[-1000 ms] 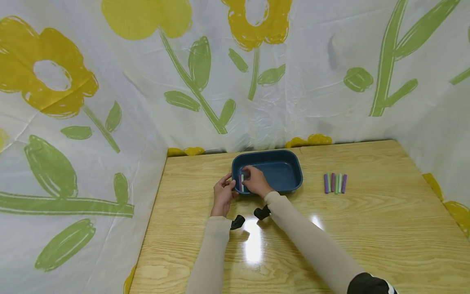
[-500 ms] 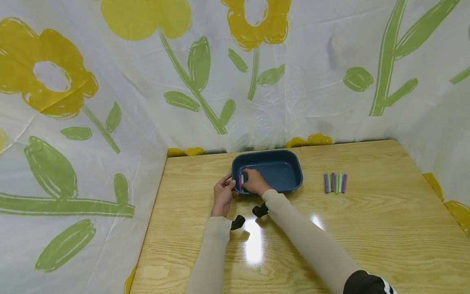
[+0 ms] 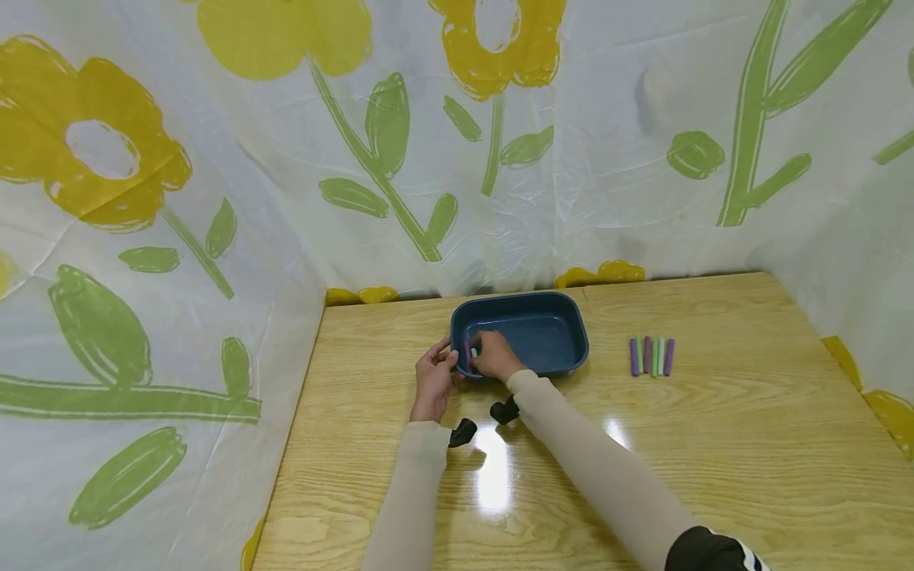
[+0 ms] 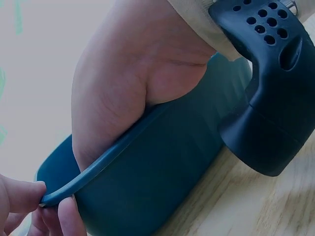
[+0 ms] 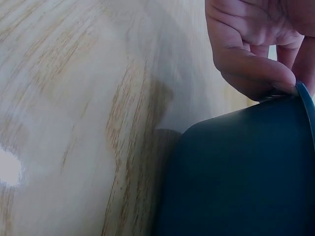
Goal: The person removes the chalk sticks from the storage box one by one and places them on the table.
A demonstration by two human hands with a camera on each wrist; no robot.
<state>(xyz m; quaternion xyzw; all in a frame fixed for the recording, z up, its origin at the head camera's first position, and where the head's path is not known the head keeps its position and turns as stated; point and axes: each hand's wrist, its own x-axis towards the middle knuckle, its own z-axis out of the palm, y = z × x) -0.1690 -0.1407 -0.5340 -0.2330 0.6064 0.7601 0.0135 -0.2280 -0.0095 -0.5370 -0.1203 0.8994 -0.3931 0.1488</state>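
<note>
A dark blue rectangular tray lies on the wooden table. My left hand pinches its rim at the near left corner; the thumb and fingers on the rim show up close in the left wrist view. My right hand reaches inside the left end of the tray, fingers bent down and pinching a pale chalk stick that it mostly covers. Beside that one, against the tray's left wall, lies a purple chalk stick. In the left wrist view the tray wall hides the right fingertips.
Several chalk sticks, purple, green, pinkish and pale, lie side by side to the right of the tray. A white sheet with printed flowers stands behind the table and along its sides. Black camera mounts stick out from both wrists.
My right hand has shifted slightly toward the near side within the tray, covering more of the pale chalk. The left hand stays on the rim, and the row on the table is unchanged.
</note>
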